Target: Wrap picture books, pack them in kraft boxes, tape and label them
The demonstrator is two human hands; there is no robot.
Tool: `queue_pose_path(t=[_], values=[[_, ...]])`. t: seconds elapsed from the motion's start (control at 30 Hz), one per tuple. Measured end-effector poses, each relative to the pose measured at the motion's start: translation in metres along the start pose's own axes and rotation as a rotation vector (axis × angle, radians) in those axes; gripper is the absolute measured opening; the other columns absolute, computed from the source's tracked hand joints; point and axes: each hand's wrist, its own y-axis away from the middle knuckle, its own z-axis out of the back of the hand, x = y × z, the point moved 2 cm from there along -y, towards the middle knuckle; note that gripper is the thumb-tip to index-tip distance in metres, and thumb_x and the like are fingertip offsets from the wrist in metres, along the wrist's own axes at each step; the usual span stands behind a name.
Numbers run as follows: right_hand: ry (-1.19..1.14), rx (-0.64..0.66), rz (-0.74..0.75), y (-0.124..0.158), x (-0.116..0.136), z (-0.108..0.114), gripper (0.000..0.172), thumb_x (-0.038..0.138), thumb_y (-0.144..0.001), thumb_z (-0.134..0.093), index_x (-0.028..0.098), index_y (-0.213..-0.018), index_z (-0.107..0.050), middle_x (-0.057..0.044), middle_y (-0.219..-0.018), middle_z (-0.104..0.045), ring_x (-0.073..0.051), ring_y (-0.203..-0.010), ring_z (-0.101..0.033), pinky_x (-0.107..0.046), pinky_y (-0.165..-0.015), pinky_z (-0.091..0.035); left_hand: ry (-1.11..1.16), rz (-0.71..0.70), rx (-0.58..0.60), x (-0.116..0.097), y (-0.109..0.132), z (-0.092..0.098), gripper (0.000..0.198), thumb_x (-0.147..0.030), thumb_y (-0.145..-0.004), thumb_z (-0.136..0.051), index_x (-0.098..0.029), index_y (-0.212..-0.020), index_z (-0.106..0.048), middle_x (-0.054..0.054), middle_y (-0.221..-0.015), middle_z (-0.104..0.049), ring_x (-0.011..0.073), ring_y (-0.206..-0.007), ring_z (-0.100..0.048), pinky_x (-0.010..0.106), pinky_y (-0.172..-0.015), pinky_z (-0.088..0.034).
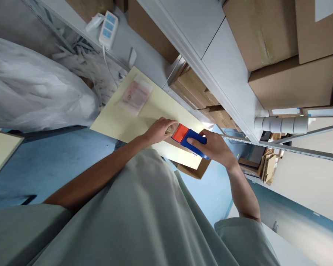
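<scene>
My right hand [215,146] is wrapped round a blue tape dispenser [192,140] with an orange front part [180,133]. The fingers of my left hand [160,131] are curled in at the orange end, closed on something tan or clear that is too small to make out. Brown cardboard [177,143] shows just under the dispenser, mostly covered by it and my hands. Below them lies the pale yellow tabletop [144,127]. A clear plastic bag with pinkish printed contents [135,95] rests on it, beyond my left hand.
A white power strip [108,30] lies on the grey shelf at the back. Cardboard boxes [194,87] stand behind the table and on the upper shelf. An opened carton [198,173] sits below the table's right end. Tape rolls [281,125] hang at right; white plastic sacks [39,88] fill the left.
</scene>
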Motion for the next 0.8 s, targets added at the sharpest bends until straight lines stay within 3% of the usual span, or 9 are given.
queue_pose_path(t=[0.2, 0.43, 0.6, 0.8], values=[[0.060, 0.045, -0.097, 0.000, -0.040, -0.007, 0.055, 0.076, -0.100, -0.064, 0.021, -0.103, -0.070, -0.007, -0.088, -0.079, -0.023, -0.082, -0.075, -0.029, -0.065, -0.044, -0.018, -0.018, 0.064, 0.004, 0.003, 0.004, 0.057, -0.026, -0.093, -0.075, -0.025, -0.149, -0.064, 0.008, -0.130, -0.078, 0.0309, -0.119, -0.065, 0.045, -0.108, -0.051], [-0.014, 0.126, -0.117, -0.024, -0.089, -0.045, 0.051, 0.071, -0.104, -0.062, 0.020, -0.102, -0.069, -0.010, -0.099, -0.081, -0.022, -0.084, -0.077, -0.028, -0.066, -0.048, -0.031, -0.012, 0.143, 0.009, 0.005, 0.008, 0.066, -0.029, -0.089, -0.077, -0.025, -0.153, -0.062, 0.007, -0.139, -0.075, 0.0323, -0.127, -0.063, 0.046, -0.111, -0.050], [-0.014, 0.169, -0.083, -0.048, -0.102, -0.070, 0.053, 0.071, -0.104, -0.062, 0.019, -0.101, -0.072, -0.010, -0.087, -0.080, -0.023, -0.078, -0.076, -0.029, -0.066, -0.049, -0.061, 0.012, 0.157, 0.010, 0.010, 0.010, 0.069, -0.034, -0.093, -0.074, -0.026, -0.159, -0.057, 0.008, -0.144, -0.073, 0.0323, -0.132, -0.063, 0.050, -0.117, -0.050], [0.061, 0.124, -0.038, -0.070, -0.106, -0.088, 0.064, 0.078, -0.102, -0.057, 0.018, -0.111, -0.075, -0.015, -0.103, -0.083, -0.030, -0.097, -0.079, -0.031, -0.075, -0.051, -0.245, 0.044, 0.121, -0.011, 0.020, 0.012, 0.057, -0.032, -0.099, -0.068, -0.024, -0.156, -0.062, 0.011, -0.151, -0.070, 0.0341, -0.137, -0.062, 0.055, -0.120, -0.051]])
